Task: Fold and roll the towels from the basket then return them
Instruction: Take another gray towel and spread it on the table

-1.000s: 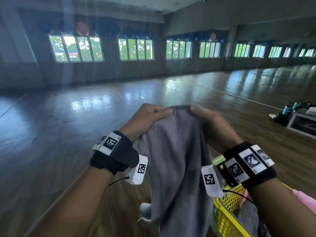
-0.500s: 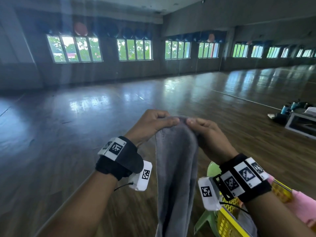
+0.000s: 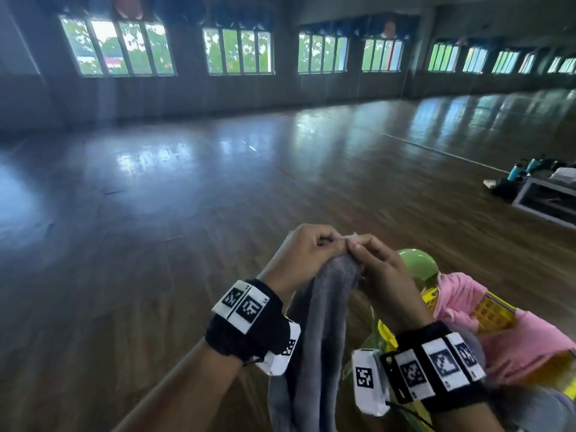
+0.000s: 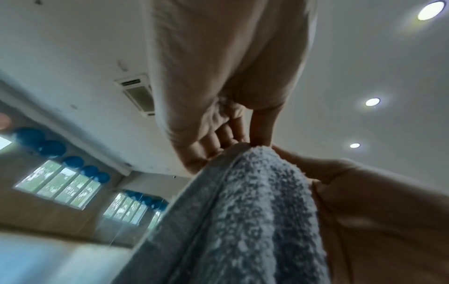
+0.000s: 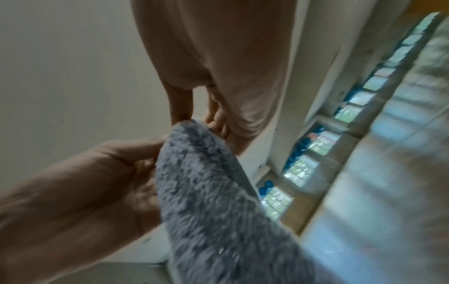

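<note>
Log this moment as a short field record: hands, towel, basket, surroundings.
left hand: pinches the top edge of the grey towel
right hand: pinches the same edge, beside the left
towel state: hangs down, doubled lengthwise, unrolled
yellow basket: lower right, pink cloth draped over it
surroundings: wooden floor, windows behind

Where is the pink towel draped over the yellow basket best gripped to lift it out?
Probably at the bunched top fold of the pink towel, coming from above. That part sits highest over the yellow basket rim, while the rest drapes down outside. Both the left hand and right hand currently pinch the grey towel.
</note>
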The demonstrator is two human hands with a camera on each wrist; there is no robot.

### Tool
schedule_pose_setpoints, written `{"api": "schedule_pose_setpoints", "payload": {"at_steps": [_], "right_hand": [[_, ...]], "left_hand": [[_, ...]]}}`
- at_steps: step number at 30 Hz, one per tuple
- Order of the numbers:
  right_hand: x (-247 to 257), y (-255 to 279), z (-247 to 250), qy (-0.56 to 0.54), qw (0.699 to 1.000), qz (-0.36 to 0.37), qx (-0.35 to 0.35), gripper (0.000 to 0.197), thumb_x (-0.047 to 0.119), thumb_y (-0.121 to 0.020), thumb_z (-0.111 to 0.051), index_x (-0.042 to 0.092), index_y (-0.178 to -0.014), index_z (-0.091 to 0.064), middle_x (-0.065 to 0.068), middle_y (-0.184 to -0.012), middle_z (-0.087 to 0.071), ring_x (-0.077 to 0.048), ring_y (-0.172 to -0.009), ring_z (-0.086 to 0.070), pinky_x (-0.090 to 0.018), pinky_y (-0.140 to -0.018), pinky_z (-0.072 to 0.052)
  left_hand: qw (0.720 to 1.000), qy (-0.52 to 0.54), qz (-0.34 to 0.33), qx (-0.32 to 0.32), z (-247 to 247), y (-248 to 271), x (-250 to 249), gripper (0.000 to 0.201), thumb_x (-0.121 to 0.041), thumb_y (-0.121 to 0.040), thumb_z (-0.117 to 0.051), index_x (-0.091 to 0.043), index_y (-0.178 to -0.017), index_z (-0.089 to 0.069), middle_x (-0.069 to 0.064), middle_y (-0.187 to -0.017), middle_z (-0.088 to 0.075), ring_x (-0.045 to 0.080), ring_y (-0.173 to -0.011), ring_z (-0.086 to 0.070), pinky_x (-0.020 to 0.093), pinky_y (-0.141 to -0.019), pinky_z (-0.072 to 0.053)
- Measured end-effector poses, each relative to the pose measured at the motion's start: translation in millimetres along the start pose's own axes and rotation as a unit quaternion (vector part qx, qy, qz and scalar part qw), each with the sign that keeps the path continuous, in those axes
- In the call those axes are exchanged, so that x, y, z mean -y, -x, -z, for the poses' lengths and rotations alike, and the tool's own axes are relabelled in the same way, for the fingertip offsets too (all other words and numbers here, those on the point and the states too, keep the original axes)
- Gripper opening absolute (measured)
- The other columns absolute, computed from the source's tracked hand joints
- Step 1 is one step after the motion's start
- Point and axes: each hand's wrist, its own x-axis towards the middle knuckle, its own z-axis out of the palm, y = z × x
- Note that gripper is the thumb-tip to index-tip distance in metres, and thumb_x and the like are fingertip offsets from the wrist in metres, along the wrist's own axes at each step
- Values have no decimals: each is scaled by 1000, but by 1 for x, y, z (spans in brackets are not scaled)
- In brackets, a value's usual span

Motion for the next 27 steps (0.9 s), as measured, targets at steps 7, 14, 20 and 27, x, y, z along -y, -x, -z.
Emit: {"api": "schedule_pose_setpoints", "payload": {"at_steps": [7, 14, 20, 27], "right_hand": [[-56, 41, 17, 119, 992, -16, -26, 18, 19, -93, -62, 2, -87, -61, -14, -85, -58, -21, -82, -54, -35, -69, -40], [-84, 53, 20, 202, 978, -29, -34, 10, 16, -91, -65, 9, -88, -72, -9, -88, -73, -11, -84, -65, -31, -76, -49], [-75, 36, 29, 195, 966, 53, -164, 12, 21, -90, -64, 11, -89, -70, 2, -79, -67, -11, -80, -59, -39, -76, -47], [-81, 45, 3, 293, 954, -60, -10, 33, 29, -92, -65, 10, -64, -61, 11, -64, -57, -2, -63, -49, -22, -63, -38]], "left_hand": [[987, 114, 114, 18, -42, 70, 55, 26, -25, -97, -52, -13, -77, -64, -5, -71, -59, 5, -69, -53, 23, -65, -44], [984, 54, 136, -102, -61, 100, 78, 28, -25, -96, -53, -27, -69, -61, -12, -64, -60, 2, -64, -54, 25, -64, -45], [988, 80, 120, -52, -64, 108, 70, 34, -25, -100, -46, -27, -66, -52, -13, -62, -47, 3, -61, -43, 28, -61, -37], [985, 65, 105, -122, -41, 97, 75, 34, -21, -97, -53, -26, -63, -55, -13, -59, -53, 1, -60, -48, 23, -60, -41]]}}
